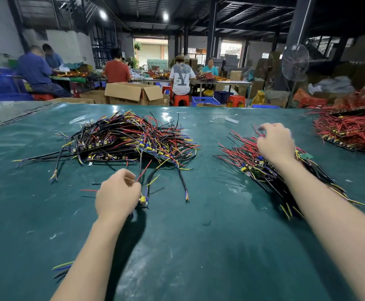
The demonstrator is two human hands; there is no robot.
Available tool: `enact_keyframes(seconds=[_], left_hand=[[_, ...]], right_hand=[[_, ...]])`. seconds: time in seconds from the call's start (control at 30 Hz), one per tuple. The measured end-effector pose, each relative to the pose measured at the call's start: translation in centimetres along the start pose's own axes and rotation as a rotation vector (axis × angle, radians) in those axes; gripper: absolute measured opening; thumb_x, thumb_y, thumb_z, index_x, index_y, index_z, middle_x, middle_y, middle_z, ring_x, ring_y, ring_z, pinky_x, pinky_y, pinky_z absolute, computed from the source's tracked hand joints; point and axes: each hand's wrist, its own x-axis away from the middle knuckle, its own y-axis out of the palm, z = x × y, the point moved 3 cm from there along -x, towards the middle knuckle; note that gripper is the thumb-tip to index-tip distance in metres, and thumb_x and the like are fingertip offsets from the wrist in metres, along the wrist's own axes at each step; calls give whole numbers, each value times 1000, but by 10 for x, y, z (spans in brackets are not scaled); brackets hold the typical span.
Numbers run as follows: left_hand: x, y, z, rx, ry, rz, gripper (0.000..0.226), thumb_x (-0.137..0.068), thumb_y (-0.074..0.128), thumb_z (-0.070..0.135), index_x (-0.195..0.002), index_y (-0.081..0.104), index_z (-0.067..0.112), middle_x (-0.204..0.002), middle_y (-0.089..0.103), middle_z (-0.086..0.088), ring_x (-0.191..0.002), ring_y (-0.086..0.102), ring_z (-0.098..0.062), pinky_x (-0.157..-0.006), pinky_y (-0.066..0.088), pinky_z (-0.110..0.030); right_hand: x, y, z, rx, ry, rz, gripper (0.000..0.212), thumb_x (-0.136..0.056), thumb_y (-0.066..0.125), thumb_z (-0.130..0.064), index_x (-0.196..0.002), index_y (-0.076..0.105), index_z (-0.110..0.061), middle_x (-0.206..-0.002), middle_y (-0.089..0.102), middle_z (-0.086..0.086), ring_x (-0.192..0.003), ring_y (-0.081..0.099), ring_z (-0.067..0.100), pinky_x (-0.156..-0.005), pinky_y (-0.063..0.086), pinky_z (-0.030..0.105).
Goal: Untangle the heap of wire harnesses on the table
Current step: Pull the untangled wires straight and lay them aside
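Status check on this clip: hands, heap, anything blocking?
Left hand grips one harness, its wires running up into the tangled heap. Right hand over second pile, blurred, grip unclear. Nothing between left hand and heap.

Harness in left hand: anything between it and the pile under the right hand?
A black sheathed cable trailing from the tangled multicoloured wire heap lies on the green table cover between the left hand and the red-and-black wire pile. Wires of the held yellow-capped harness run up into that heap.
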Motion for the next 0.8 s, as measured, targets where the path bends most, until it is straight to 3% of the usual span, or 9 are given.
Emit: enact_keyframes(seconds=[0.07,0.13,0.23,0.33,0.4,0.57,0.63,0.73,0.8], left_hand=[[1,8,-4,-135,28,-223,25,-75,64,22,-100,61,23,-106,64,2,-100,57,-22,-79,39,-28],[2,12,-5,-212,75,-333,32,-74,67,25,-106,61,25,-110,58,2,-103,54,-21,-83,40,-28],[6,13,1,-137,145,-370,32,-71,73,28,-101,62,27,-98,58,6,-88,51,-16,-76,38,-24],[16,20,10,-34,245,-314,20,-73,73,23,-91,64,24,-85,60,7,-75,53,-16,-71,39,-23],[19,21,13,30,232,-208,13,-76,67,12,-85,65,21,-83,63,4,-75,57,-18,-73,42,-25],[22,19,17,214,148,-108,20,-72,65,1,-77,64,21,-79,68,2,-72,63,-14,-67,39,-19],[25,22,20,206,196,-202,24,-68,66,3,-82,65,22,-86,67,1,-82,62,-15,-69,38,-17],[31,33,22,-89,374,-405,33,-70,68,15,-102,65,22,-104,57,-1,-103,52,-21,-85,39,-24],[31,33,20,-159,374,-418,29,-73,70,22,-101,66,22,-103,55,0,-103,51,-22,-87,41,-28]], right_hand=[[28,8,-31,-222,-52,-53,31,-83,51,-5,-110,65,-7,-118,60,18,-113,52,32,-94,39,34],[66,22,-62,-359,-121,-177,24,-82,53,-5,-99,70,-6,-106,68,16,-103,59,28,-87,41,29],[121,50,-105,-393,-266,-456,19,-83,55,-11,-86,72,-8,-92,71,13,-92,62,26,-75,43,27],[153,68,-127,-304,-335,-674,28,-86,54,-27,-66,60,-9,-77,61,17,-80,55,29,-66,38,31],[158,71,-127,-253,-307,-673,33,-87,53,-35,-63,53,-12,-79,62,16,-81,55,31,-66,38,32],[157,74,-115,-367,-156,-639,14,-81,62,-30,-81,63,-16,-98,68,9,-96,59,27,-80,45,31],[157,76,-114,-403,-124,-610,17,-79,65,-28,-88,66,-13,-100,68,7,-98,60,25,-82,45,31],[157,78,-111,-501,-64,-599,20,-75,69,-22,-93,66,-14,-95,68,3,-97,61,23,-83,47,30],[157,78,-110,-508,-64,-588,20,-75,68,-20,-94,65,-15,-90,67,3,-96,61,24,-83,47,31]])
